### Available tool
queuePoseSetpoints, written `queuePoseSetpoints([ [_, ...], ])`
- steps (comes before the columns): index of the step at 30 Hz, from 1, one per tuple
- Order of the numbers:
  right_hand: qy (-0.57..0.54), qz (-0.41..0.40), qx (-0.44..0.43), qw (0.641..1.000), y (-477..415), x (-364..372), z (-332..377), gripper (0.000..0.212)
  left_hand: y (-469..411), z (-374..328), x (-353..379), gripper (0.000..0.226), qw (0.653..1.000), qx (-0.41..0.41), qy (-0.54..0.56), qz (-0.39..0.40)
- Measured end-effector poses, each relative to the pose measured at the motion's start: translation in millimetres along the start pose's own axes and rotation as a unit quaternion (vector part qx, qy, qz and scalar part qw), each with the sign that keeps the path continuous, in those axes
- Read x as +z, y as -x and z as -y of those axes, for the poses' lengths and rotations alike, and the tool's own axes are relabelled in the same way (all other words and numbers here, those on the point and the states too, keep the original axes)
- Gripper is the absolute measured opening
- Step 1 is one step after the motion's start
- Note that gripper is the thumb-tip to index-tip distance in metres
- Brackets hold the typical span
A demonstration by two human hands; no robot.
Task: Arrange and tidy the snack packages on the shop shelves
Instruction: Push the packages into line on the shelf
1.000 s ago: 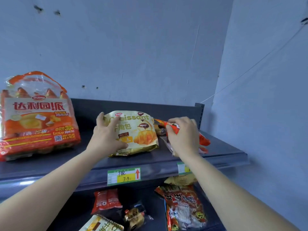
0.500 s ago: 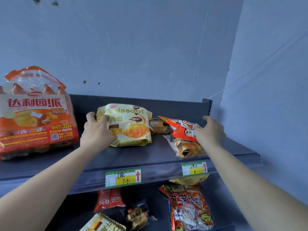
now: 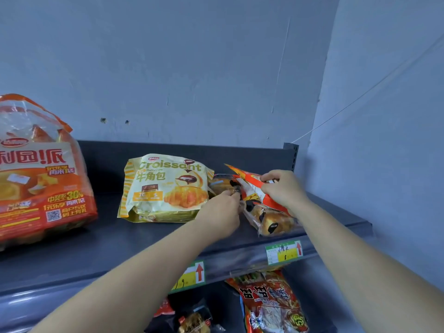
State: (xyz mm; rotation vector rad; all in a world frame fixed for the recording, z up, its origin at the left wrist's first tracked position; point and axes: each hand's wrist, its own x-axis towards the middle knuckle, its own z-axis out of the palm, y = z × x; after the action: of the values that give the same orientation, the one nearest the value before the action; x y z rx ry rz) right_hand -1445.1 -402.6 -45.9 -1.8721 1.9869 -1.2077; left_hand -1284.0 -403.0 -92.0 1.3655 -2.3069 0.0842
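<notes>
A yellow croissant bag (image 3: 165, 188) leans on the dark top shelf (image 3: 101, 246), left of centre. To its right lies an orange and clear bread bag (image 3: 266, 212) with brown buns inside. My right hand (image 3: 283, 188) grips that bag's orange top edge. My left hand (image 3: 222, 212) pinches the same bag's left side, just right of the croissant bag. Another small bun packet (image 3: 222, 182) shows behind, partly hidden by my hands. A big orange cake bag (image 3: 40, 174) stands at the far left.
Green and yellow price tags (image 3: 284, 252) sit on the shelf's front rail. Below, the lower shelf holds a red snack bag (image 3: 271, 306) and dark small packets (image 3: 192, 320). A grey wall closes the right side beyond the shelf's end post (image 3: 292, 155).
My left hand left the croissant bag and moved right onto the bread bag. My right hand shifted from the bag's far side to its top edge.
</notes>
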Motion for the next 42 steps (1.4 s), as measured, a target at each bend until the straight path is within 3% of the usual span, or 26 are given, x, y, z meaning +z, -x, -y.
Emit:
queuePoseSetpoints([
  [4, -0.066, -0.013, 0.02, 0.998, 2.5, -5.2, -15.6, 0.029, -19.0, -20.2, 5.8, 0.04, 0.979, -0.123, 0.154, 0.055],
  [7, -0.074, -0.013, 0.016, 0.997, 3.4, -5.7, -23.9, 0.027, -27.0, -21.1, 11.2, 0.02, 0.884, -0.251, 0.391, 0.054],
  [9, -0.075, -0.014, 0.014, 0.997, 3.1, -5.6, -27.9, 0.026, -25.5, -24.8, 13.9, 0.011, 0.832, -0.29, 0.473, 0.026],
  [12, -0.077, -0.02, 0.017, 0.997, 3.2, -7.4, -31.9, 0.024, -18.8, -31.8, 9.5, 0.015, 0.787, -0.302, 0.536, -0.039],
  [16, -0.068, -0.011, -0.003, 0.998, 4.9, -5.9, -38.6, 0.023, -9.9, -22.6, -5.4, 0.028, 0.79, -0.261, 0.525, -0.178],
  [20, -0.043, 0.008, -0.04, 0.998, 16.3, 3.7, -33.5, 0.026, 10.5, -17.4, -33.6, 0.026, 0.754, -0.224, 0.561, -0.257],
  [23, -0.17, -0.025, -0.063, 0.983, 31.0, 1.9, -21.2, 0.038, 28.1, -21.9, -46.7, 0.025, 0.725, -0.218, 0.587, -0.287],
  [25, -0.297, 0.006, -0.064, 0.953, 42.9, -3.5, -13.7, 0.033, 40.2, -29.3, -51.1, 0.027, 0.704, -0.22, 0.607, -0.296],
  [31, -0.43, 0.161, -0.023, 0.888, 65.1, -9.2, -17.0, 0.009, 87.2, -53.2, -45.9, 0.027, 0.703, -0.212, 0.616, -0.285],
  [39, -0.487, 0.31, 0.034, 0.816, 113.4, -2.0, -51.5, 0.021, 161.6, -71.7, -10.1, 0.028, 0.748, -0.278, 0.551, -0.244],
  [42, -0.477, 0.332, 0.052, 0.812, 132.0, 0.2, -59.7, 0.025, 184.3, -75.8, 2.0, 0.021, 0.738, -0.308, 0.556, -0.225],
])
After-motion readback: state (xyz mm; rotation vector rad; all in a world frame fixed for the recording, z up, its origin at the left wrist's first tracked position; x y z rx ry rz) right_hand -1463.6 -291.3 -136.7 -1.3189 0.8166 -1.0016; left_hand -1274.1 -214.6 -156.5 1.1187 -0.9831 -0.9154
